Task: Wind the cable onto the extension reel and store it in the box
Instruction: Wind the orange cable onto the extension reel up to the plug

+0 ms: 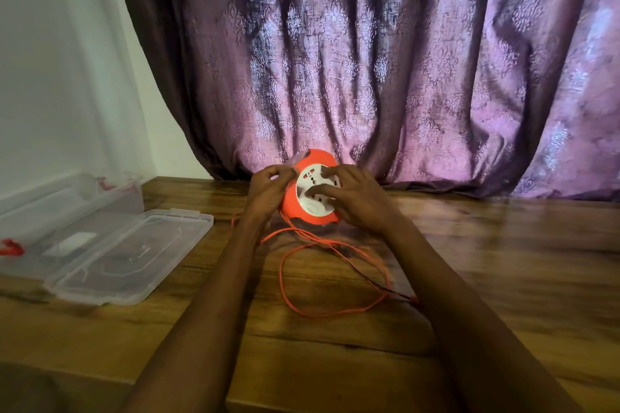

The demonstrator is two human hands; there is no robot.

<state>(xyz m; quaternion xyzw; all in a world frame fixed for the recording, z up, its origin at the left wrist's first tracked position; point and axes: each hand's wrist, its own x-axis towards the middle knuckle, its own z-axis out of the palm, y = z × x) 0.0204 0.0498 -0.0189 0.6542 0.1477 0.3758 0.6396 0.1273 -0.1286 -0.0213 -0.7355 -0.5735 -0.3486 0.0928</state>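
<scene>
An orange extension reel (313, 218) with a white socket face is held tilted just above the wooden table (503, 261), near the curtain. My left hand (268, 191) grips its left rim. My right hand (355, 201) lies over the white face, fingers spread on it. A thin orange cable (295, 307) trails from the reel's underside and lies in loose loops on the table between my forearms. A clear plastic box (67, 208) with red latches stands open at the far left, its clear lid (134, 255) flat on the table beside it.
A purple patterned curtain (402, 77) hangs right behind the reel and rests on the table's back edge. A white wall (50, 77) is at the left. The table's front edge runs along the bottom of the view.
</scene>
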